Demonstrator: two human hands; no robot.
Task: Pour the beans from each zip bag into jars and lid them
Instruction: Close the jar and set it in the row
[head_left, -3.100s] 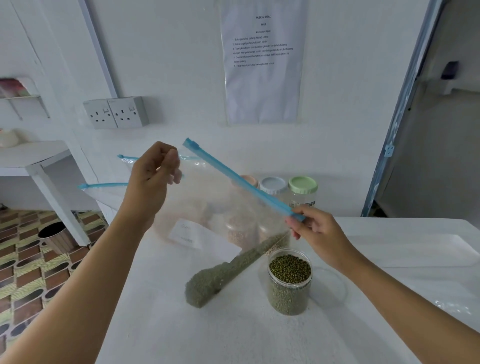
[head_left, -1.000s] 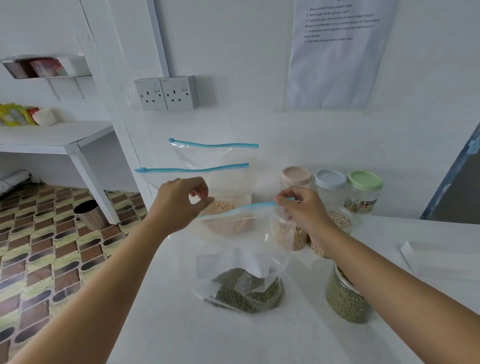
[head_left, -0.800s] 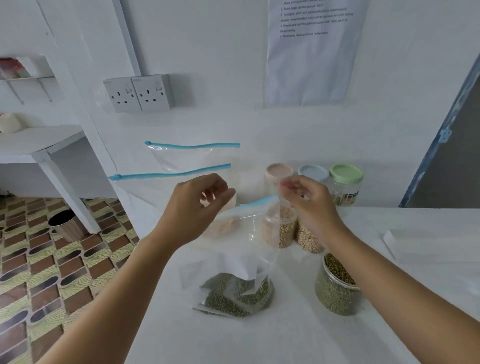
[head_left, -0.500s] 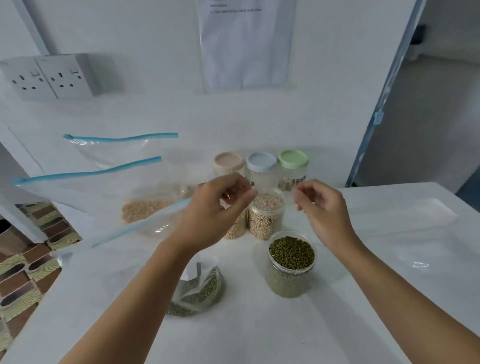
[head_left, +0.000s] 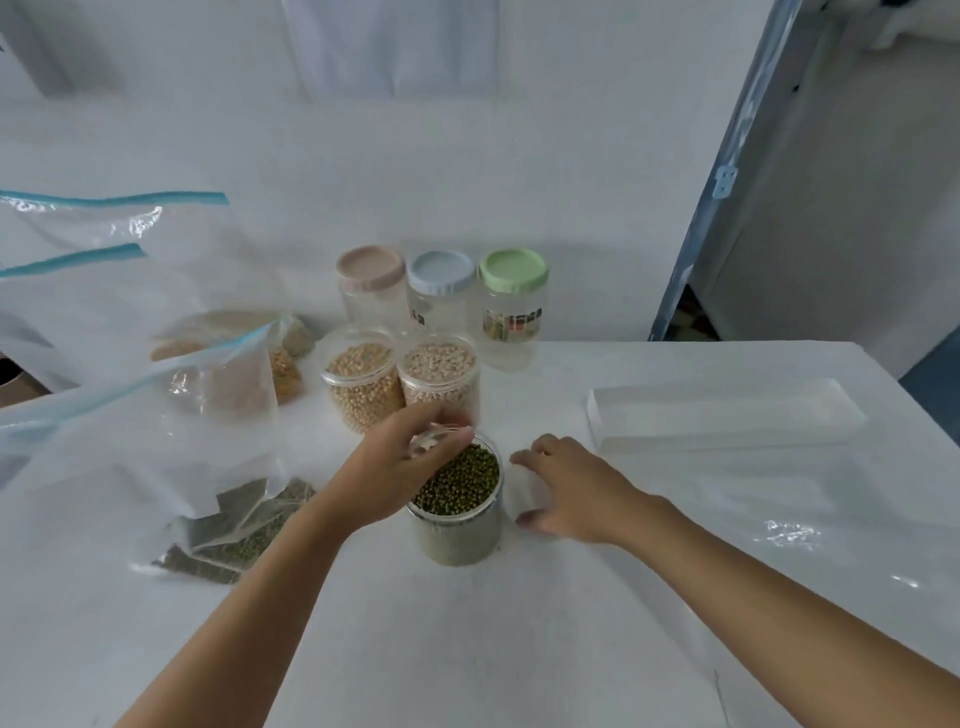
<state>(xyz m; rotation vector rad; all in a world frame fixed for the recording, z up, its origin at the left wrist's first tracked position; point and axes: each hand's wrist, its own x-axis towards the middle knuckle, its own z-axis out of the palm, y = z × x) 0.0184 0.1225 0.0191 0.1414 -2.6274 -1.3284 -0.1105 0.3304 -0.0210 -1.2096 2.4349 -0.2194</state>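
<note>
While the mung bean jar (head_left: 457, 540) stands unlidded on the white table (head_left: 519, 649), filled nearly to its rim, any sideways knock is likely to spill beans.

Head view:
- The left hand (head_left: 400, 473) hangs over the jar's left rim with fingers curled. Whether it pinches the rim or something clear cannot be determined.
- The right hand (head_left: 571, 493) is spread and holds nothing, just beside the jar's right wall.

Hazards:
1. An uneven push from either hand could tip the jar.
2. Two open jars of pale beans (head_left: 363, 389) stand directly behind it. A left-hand overshoot could strike them.
3. The slumped zip bag (head_left: 228, 535), near the left forearm, holds leftover mung beans. Its seal state is not discernible.
</note>
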